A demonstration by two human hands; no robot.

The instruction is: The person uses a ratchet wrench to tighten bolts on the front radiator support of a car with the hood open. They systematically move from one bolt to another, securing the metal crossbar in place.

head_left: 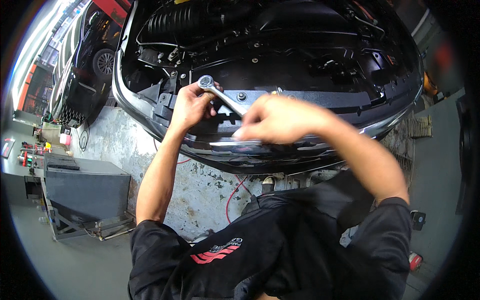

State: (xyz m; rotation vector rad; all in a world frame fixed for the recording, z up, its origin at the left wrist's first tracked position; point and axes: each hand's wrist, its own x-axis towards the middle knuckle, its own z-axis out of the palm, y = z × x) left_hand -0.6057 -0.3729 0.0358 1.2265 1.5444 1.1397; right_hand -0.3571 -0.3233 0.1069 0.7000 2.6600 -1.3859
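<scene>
Gripping the handle end of a chrome ratchet wrench (226, 101), the right hand (282, 120) is curled into a loose fist, its outline blurred. The left hand (192, 106) is closed about the tool just under its round head, at the handle's far left end; its fingertips are partly hidden, so exactly what they press on there cannot be told. The wrench slants from far left to near right, over the front edge of a black car's open engine bay (225, 67).

Just right of the wrench, a bolt (241, 96) stands on a dark front panel (320, 98) running left to right. A ribbed black duct (172, 22) lies at the far left of the bay, and the car's glossy front bumper (225, 150) curves along the near side, below the hands.

Nearer, a red cable (229, 202) loops over a floor (192, 192) with worn, flaking paint, close to a shoe (268, 184). The person's black shirt (280, 250) fills the near middle. To the left is a grey cabinet (87, 192) with a dark mat (61, 161) on top; beyond it, far left, is a second dark car (82, 85) with a spoked wheel (104, 62).
</scene>
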